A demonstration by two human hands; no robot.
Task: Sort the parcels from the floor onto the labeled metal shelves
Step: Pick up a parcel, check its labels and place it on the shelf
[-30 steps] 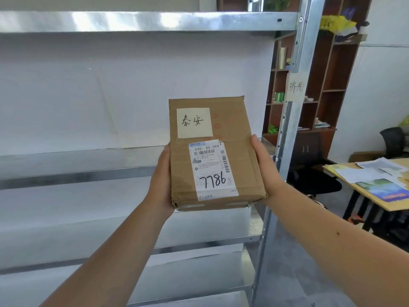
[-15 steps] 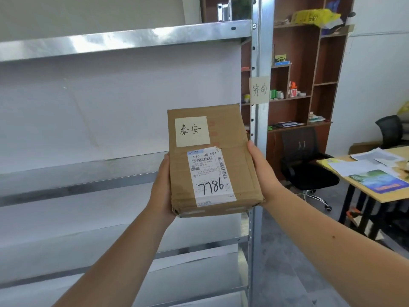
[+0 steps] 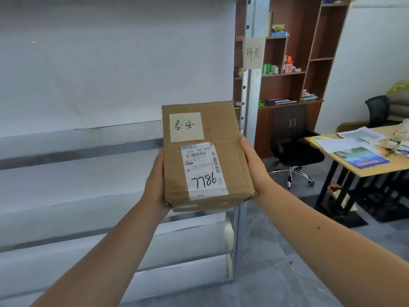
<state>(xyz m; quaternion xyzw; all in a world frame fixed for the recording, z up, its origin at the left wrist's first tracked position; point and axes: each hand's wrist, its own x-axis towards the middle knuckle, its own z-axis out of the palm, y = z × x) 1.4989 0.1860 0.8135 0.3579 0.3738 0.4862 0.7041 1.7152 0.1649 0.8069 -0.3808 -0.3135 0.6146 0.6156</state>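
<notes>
We see a brown box (image 3: 205,156) with a pale yellow note (image 3: 186,126) and white label (image 3: 203,171), grey metal shelves (image 3: 79,149), and a black chair (image 3: 294,142).

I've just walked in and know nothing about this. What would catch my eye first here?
A brown cardboard parcel, held up in mid-frame between the left hand and right hand, with a handwritten note and a shipping label marked 7786. Behind it stand bare metal shelves, and a handwritten paper sign hangs on the upright post to the parcel's upper right.
</notes>
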